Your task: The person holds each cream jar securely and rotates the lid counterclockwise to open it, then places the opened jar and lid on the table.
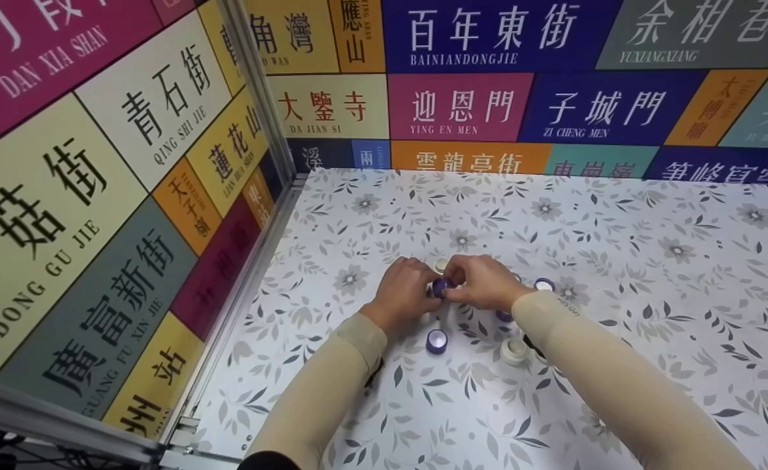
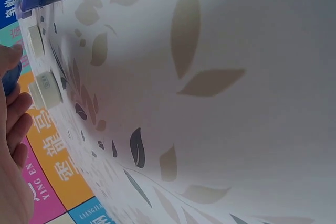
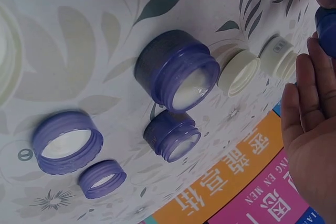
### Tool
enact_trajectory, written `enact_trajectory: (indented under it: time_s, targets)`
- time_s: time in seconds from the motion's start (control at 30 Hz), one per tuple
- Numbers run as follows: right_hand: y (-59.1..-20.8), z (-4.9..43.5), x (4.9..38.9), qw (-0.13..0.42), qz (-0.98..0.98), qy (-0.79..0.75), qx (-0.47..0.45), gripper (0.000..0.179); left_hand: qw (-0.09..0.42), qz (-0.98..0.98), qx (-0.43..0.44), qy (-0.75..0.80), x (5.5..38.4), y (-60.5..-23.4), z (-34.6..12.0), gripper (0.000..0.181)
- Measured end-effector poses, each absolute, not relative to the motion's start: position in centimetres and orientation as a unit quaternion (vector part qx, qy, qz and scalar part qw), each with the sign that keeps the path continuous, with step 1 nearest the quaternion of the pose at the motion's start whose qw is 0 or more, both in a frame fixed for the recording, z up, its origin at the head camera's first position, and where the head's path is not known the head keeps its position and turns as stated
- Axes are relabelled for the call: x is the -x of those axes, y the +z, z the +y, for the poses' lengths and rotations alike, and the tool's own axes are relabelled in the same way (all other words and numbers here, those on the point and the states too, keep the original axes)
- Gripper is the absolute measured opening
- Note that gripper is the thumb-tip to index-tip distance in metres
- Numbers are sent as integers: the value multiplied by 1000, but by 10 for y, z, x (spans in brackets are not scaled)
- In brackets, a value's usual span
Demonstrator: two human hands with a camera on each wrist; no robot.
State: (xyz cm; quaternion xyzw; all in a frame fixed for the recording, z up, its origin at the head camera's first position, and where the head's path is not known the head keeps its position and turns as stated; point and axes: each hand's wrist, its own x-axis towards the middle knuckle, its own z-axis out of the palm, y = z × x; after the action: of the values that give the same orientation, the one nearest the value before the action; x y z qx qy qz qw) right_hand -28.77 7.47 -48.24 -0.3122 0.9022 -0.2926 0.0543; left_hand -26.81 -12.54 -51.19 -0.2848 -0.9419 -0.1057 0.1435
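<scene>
In the head view my left hand (image 1: 402, 290) and right hand (image 1: 483, 282) meet over the table, both pinching one small purple jar (image 1: 440, 287) between their fingertips. The fingers cover much of it. From the right wrist view, the right hand (image 3: 315, 108) has its thumb and fingers on the purple jar (image 3: 328, 30). At the edge of the left wrist view, the left hand (image 2: 16, 135) is partly cut off. Just beyond the hands stands a cream jar (image 1: 441, 264). Nearer to me is a round purple piece (image 1: 436, 341) with a pale inside.
To the right, partly behind the right forearm, are open purple jars (image 3: 178, 72), several cream pieces (image 1: 513, 350) and two upturned purple lids (image 3: 68, 142). The flower-patterned tabletop (image 1: 357, 222) meets sign-covered panels (image 1: 462, 108) at the back and left.
</scene>
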Motion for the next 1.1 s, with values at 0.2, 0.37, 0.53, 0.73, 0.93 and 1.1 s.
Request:
enact_trajectory:
  time_s: [0.2,0.37,0.53,0.73,0.93,1.1]
  targets:
    - [-483,75,287,59,904,-291,308,27,147,-940,288,-108,268,-512,-126,30]
    - [-482,74,287,57,919,-272,280,27,143,-943,286,-96,267,-510,-126,32]
    - [-482,75,287,66,920,-271,275,28,141,-945,284,-84,266,-508,-126,35]
    - [-484,75,287,68,907,-294,294,28,143,-942,289,-90,265,-509,-125,30]
    - [-484,74,287,64,906,-296,296,27,141,-943,286,-91,265,-509,-126,29]
    - [-482,74,287,64,909,-290,291,25,145,-942,288,-93,265,-509,-126,30]
